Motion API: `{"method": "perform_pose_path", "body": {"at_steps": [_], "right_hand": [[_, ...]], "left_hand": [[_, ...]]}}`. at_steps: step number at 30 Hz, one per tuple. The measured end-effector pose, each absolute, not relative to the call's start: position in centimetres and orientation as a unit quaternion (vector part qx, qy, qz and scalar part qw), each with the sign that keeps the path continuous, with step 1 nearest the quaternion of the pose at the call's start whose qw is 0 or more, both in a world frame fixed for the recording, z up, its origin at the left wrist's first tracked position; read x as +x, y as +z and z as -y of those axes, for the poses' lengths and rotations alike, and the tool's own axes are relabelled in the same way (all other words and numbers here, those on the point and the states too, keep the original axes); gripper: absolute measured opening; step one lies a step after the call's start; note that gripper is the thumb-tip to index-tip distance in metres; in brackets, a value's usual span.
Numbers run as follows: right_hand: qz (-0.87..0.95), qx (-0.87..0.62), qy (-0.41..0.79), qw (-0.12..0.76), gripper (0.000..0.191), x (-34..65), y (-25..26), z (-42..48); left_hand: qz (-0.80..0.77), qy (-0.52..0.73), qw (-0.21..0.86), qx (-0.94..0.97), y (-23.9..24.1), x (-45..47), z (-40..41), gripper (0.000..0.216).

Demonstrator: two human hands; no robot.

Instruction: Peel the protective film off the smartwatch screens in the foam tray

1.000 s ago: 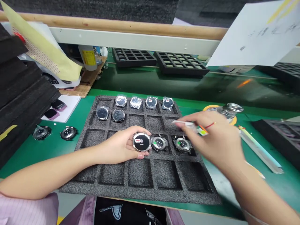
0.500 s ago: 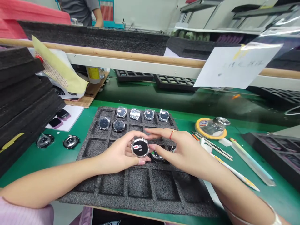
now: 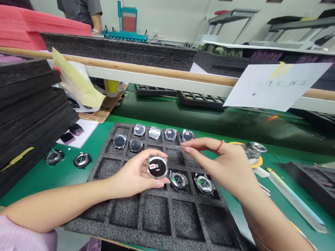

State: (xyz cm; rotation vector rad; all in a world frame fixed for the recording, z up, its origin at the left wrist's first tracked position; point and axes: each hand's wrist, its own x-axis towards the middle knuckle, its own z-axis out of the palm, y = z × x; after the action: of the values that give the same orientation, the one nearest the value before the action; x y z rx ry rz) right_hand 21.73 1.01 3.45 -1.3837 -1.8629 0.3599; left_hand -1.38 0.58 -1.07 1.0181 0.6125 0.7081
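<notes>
My left hand point(image 3: 136, 174) grips a round watch case point(image 3: 157, 167) with a black face and a small red and white sticker, held just above the grey foam tray point(image 3: 157, 216). My right hand point(image 3: 225, 167) hovers to its right with thumb and forefinger pinched on a thin clear film point(image 3: 174, 147) that sticks out toward the watch. Two watch cases point(image 3: 178, 180) point(image 3: 204, 184) lie back-up in the cells below my right hand. Several wrapped watch cases point(image 3: 154, 132) fill the tray's far rows.
Stacked black foam sheets point(image 3: 28, 104) rise at the left, with two loose watch cases point(image 3: 68, 158) beside them. A small glass bottle point(image 3: 253, 150) on a tape roll and long tools point(image 3: 295, 198) lie at the right. Black trays point(image 3: 201, 99) sit behind; a person stands far back.
My right hand dropped the pen-like tool, came to the watch, then drew back up and right pinching a clear film. The camera tilted upward. My left hand kept hold of the watch.
</notes>
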Motion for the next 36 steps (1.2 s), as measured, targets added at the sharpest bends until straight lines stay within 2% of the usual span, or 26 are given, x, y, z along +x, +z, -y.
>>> {"method": "perform_pose_path", "body": {"at_steps": [4, 7, 12, 16, 20, 24, 29, 36], "right_hand": [[0.690, -0.515, 0.234, 0.452, 0.011, 21.6, 4.2, -0.8], [0.673, -0.486, 0.283, 0.480, 0.019, 21.0, 4.5, -0.5], [0.662, -0.459, 0.394, 0.442, 0.020, 20.0, 4.1, 0.1], [0.699, -0.415, 0.440, 0.382, 0.019, 19.5, 3.8, 0.8], [0.732, -0.392, 0.436, 0.346, 0.011, 19.3, 4.0, 1.2], [0.733, -0.418, 0.390, 0.369, 0.005, 19.1, 3.9, 1.0], [0.745, -0.441, 0.332, 0.374, 0.007, 19.0, 3.6, 0.7], [0.817, -0.403, 0.192, 0.366, 0.010, 19.2, 3.2, 0.9]], "left_hand": [[-0.302, 0.299, 0.779, 0.461, -1.0, -1.3, -0.6, 0.062], [-0.294, 0.278, 0.774, 0.486, -0.9, -1.3, -0.5, 0.054], [-0.268, 0.288, 0.762, 0.514, -0.9, -1.5, -0.5, 0.055], [-0.215, 0.283, 0.821, 0.446, -1.1, -1.6, -0.9, 0.053], [-0.204, 0.273, 0.851, 0.399, -1.3, -1.4, -0.9, 0.052], [-0.212, 0.266, 0.853, 0.395, -1.3, -1.2, -0.8, 0.050], [-0.209, 0.262, 0.852, 0.403, -1.2, -1.1, -0.8, 0.051], [-0.215, 0.255, 0.851, 0.406, -0.9, -1.2, -0.7, 0.051]]}}
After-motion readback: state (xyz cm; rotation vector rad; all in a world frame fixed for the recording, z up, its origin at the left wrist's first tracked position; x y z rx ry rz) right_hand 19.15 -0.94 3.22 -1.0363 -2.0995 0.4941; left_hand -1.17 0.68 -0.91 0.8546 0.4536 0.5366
